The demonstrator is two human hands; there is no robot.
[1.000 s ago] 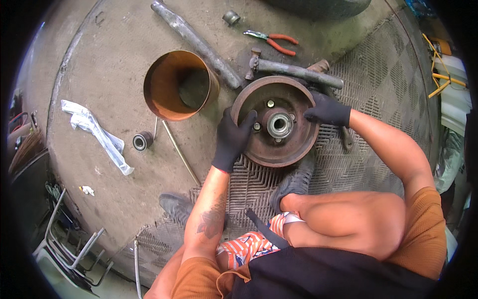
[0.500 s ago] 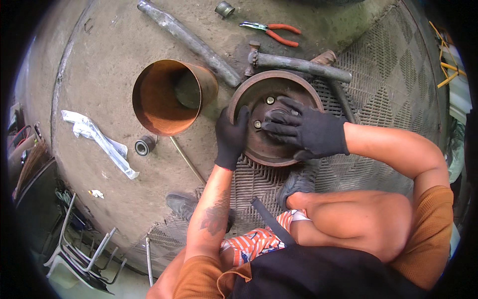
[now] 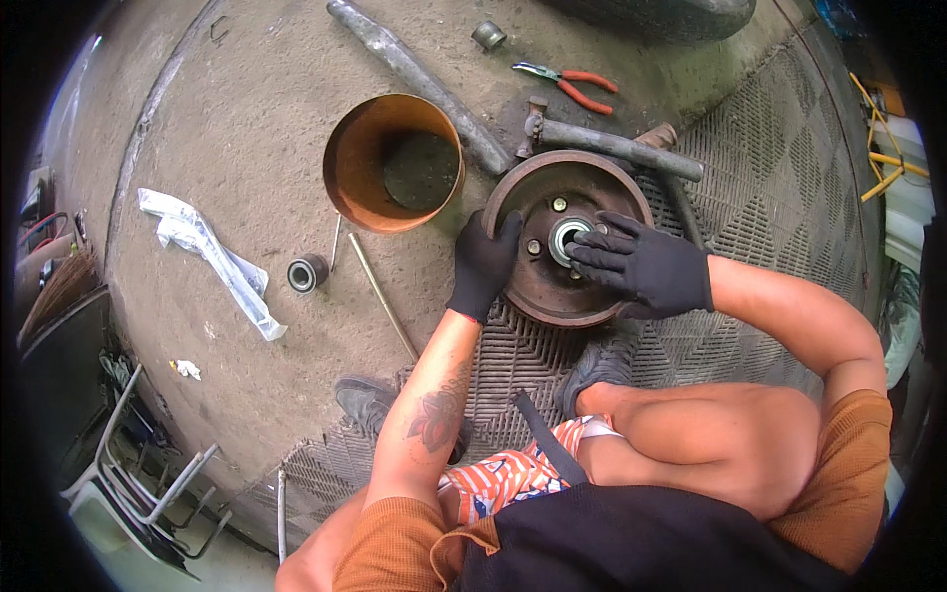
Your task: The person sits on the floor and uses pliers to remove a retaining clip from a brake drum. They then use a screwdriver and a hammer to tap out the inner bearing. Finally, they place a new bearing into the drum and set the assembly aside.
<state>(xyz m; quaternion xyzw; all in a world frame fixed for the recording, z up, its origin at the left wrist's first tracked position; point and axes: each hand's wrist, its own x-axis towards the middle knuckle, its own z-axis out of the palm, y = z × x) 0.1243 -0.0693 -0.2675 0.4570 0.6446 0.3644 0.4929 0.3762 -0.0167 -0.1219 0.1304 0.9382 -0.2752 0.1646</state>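
Note:
A rusty brake drum point(image 3: 528, 288) lies open side up on the floor in front of me. In its hub sits a shiny metal bearing point(image 3: 556, 240), with bolt heads around it. My left hand point(image 3: 486, 264), in a black glove, is closed on the drum's left rim, thumb inside and fingers outside. Stretched out flat, my gloved right hand point(image 3: 651, 271) rests over the right part of the hub, fingertips at the bearing's edge. That hand covers some of the bearing and hub.
Beyond the drum lie a hammer point(image 3: 612, 144), a long metal pipe point(image 3: 419, 79), orange-handled pliers point(image 3: 582, 89) and a small metal ring point(image 3: 488, 37). To the left are a rusty open cylinder point(image 3: 360, 163), another bearing point(image 3: 306, 273), a thin rod point(image 3: 383, 296) and a plastic wrapper point(image 3: 212, 259).
My right hand has slid a little right across the hub, uncovering the bearing's left part. My left hand keeps its place on the rim. The whole view has shifted slightly.

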